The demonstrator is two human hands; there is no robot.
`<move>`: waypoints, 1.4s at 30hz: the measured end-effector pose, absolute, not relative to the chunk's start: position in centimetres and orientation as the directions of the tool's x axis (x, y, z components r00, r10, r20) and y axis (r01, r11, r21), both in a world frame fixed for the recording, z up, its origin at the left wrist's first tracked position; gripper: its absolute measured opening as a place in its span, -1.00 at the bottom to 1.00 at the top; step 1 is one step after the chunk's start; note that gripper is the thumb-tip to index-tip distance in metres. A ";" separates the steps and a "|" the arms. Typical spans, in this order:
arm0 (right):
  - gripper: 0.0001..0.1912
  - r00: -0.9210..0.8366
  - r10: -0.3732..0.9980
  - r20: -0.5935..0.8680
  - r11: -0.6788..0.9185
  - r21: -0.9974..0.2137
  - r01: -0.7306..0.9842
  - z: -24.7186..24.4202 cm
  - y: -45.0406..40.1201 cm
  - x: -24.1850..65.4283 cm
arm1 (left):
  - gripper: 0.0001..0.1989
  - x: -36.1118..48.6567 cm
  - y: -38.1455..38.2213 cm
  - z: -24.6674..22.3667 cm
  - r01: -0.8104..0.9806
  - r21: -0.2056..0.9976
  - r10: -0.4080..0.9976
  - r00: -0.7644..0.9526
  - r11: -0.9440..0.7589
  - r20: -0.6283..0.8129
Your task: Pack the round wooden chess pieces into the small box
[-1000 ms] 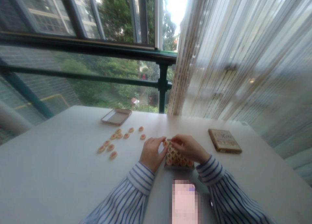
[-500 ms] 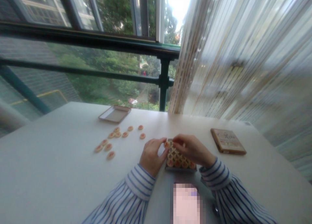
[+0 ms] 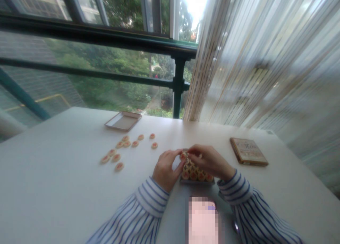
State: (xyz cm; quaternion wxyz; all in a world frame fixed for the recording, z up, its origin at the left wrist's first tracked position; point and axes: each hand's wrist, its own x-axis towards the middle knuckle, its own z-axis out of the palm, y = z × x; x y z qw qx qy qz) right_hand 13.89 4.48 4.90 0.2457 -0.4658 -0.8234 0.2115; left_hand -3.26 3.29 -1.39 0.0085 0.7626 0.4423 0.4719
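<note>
A shallow box (image 3: 197,182) stands before me, packed with round xiangqi pieces (image 3: 193,175) bearing red or dark characters. Over its far left corner, my left hand (image 3: 167,169) pinches a red-marked xiangqi piece (image 3: 183,156) between thumb and forefinger. My right hand (image 3: 208,160) reaches over the box from the right, its fingertips drawn together beside that piece. Whatever may be between the right fingertips is hidden, and this hand also covers part of the box. Several loose red-marked xiangqi pieces (image 3: 126,143) lie scattered to the left.
A shallow open tray (image 3: 123,129) sits at the table's back left. On the right lies a flat printed box (image 3: 248,152). A blurred-out pink object (image 3: 203,219) is close to me. A railing (image 3: 178,88) and string curtain (image 3: 198,77) border the far edge.
The view has tilted slightly, so the table appears a little higher. Both hands stay at the box's far left corner, with the pinched piece turned slightly.
</note>
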 end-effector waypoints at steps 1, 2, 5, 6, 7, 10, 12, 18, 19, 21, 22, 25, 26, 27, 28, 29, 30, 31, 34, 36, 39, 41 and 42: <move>-0.79 -0.443 0.873 0.202 0.471 -0.581 0.664 4.9 4.5 13.9 | -0.72 -3.2 3.3 -1.4 0.664 0.433 0.683 0.163 -0.610 0.712; -0.79 -0.442 0.875 0.198 0.467 -0.585 0.663 4.9 4.5 13.9 | -0.72 -3.2 3.3 -1.5 0.661 0.436 0.683 0.162 -0.611 0.712; -0.79 -0.440 0.876 0.196 0.463 -0.595 0.657 4.9 4.4 13.9 | -0.72 -3.1 3.2 -1.5 0.651 0.447 0.687 0.160 -0.613 0.708; -0.79 -0.442 0.876 0.195 0.463 -0.598 0.654 4.9 4.4 13.9 | -0.72 -3.1 3.1 -1.5 0.648 0.451 0.689 0.160 -0.613 0.707; -0.79 -0.446 0.874 0.192 0.464 -0.601 0.651 4.9 4.4 13.9 | -0.72 -3.1 3.1 -1.5 0.647 0.454 0.689 0.156 -0.612 0.708; -0.78 -0.455 0.871 0.183 0.463 -0.612 0.641 4.9 4.4 13.8 | -0.72 -3.0 3.0 -1.5 0.643 0.457 0.686 0.150 -0.615 0.712; -0.78 -0.457 0.870 0.186 0.465 -0.621 0.631 4.9 4.4 13.7 | -0.72 -3.0 3.0 -1.4 0.636 0.457 0.682 0.152 -0.622 0.716; -0.79 -0.479 0.855 0.197 0.471 -0.679 0.563 4.7 4.5 13.5 | -0.73 -2.8 2.9 -1.0 0.608 0.454 0.661 0.160 -0.651 0.734; -0.80 -0.482 0.853 0.201 0.474 -0.685 0.553 4.7 4.5 13.5 | -0.72 -2.8 2.9 -1.0 0.604 0.456 0.660 0.160 -0.654 0.734; -0.82 -0.481 0.851 0.212 0.478 -0.694 0.539 4.7 4.5 13.5 | -0.72 -2.8 2.8 -0.9 0.597 0.463 0.664 0.162 -0.655 0.730; -0.83 -0.481 0.850 0.215 0.479 -0.698 0.533 4.7 4.5 13.5 | -0.72 -2.8 2.8 -0.9 0.595 0.468 0.668 0.162 -0.654 0.726; -0.83 -0.480 0.852 0.211 0.471 -0.712 0.522 4.8 4.5 13.5 | -0.72 -2.8 2.7 -0.8 0.586 0.496 0.686 0.147 -0.641 0.713; -0.83 -0.478 0.853 0.207 0.466 -0.715 0.522 4.8 4.5 13.5 | -0.72 -2.8 2.7 -0.8 0.581 0.511 0.695 0.136 -0.633 0.706; -0.83 -0.477 0.855 0.203 0.462 -0.715 0.525 4.9 4.5 13.6 | -0.73 -2.8 2.7 -0.8 0.575 0.530 0.707 0.124 -0.623 0.696; -0.83 -0.473 0.858 0.201 0.459 -0.714 0.528 4.9 4.5 13.6 | -0.73 -2.8 2.7 -0.8 0.566 0.552 0.721 0.113 -0.612 0.684; -0.83 -0.467 0.860 0.204 0.458 -0.711 0.533 4.9 4.5 13.6 | -0.73 -2.8 2.7 -0.8 0.556 0.576 0.737 0.103 -0.599 0.668; -0.83 -0.460 0.863 0.209 0.458 -0.707 0.538 5.0 4.5 13.6 | -0.74 -2.9 2.7 -0.8 0.545 0.600 0.754 0.095 -0.586 0.650; -0.83 -0.452 0.865 0.215 0.459 -0.701 0.545 5.0 4.4 13.7 | -0.75 -2.9 2.8 -0.9 0.533 0.625 0.772 0.089 -0.570 0.629; -0.83 -0.444 0.868 0.224 0.464 -0.683 0.564 5.2 4.4 13.8 | -0.78 -3.1 2.9 -1.0 0.497 0.697 0.826 0.074 -0.517 0.559; -0.83 -0.449 0.865 0.222 0.468 -0.679 0.566 5.3 4.4 13.8 | -0.79 -3.2 2.9 -1.1 0.472 0.740 0.856 0.062 -0.479 0.514; -0.83 -0.464 0.859 0.218 0.473 -0.687 0.552 5.4 4.3 13.9 | -0.80 -3.3 2.9 -1.1 0.440 0.792 0.889 0.037 -0.424 0.456; -0.83 -0.473 0.854 0.217 0.477 -0.690 0.544 5.3 4.3 13.9 | -0.79 -3.3 2.9 -1.0 0.418 0.823 0.908 0.014 -0.385 0.418; -0.83 -0.475 0.853 0.217 0.478 -0.691 0.542 5.3 4.3 13.9 | -0.79 -3.3 2.9 -1.0 0.404 0.839 0.918 0.005 -0.365 0.397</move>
